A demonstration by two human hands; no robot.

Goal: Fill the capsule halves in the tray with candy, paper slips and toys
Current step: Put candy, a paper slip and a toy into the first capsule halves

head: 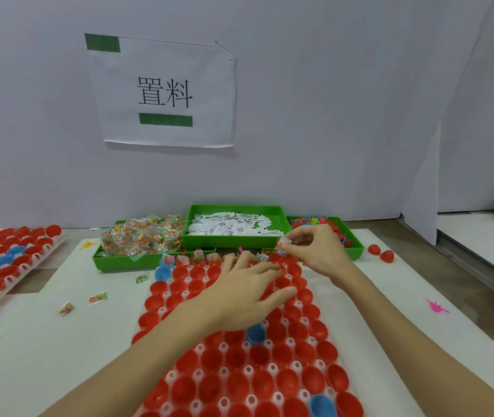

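A white tray [357,350] full of red capsule halves [236,356], with a few blue ones [256,334], lies in front of me. Candy packets stand in the far-row halves [199,255]. My left hand [239,293] rests flat on the tray's upper middle, fingers spread. Over the tray's far right corner, my right hand [315,251] pinches a small candy packet [283,245]. Behind the tray stand three green bins: candy packets [143,236], white paper slips [230,225] and coloured toys [315,221].
A second tray of red halves [4,260] lies at the left. Loose candy packets [98,297] lie on the white board, two red halves [381,252] and a pink toy [436,307] at the right. A grey wall with a paper sign [164,91] closes the back.
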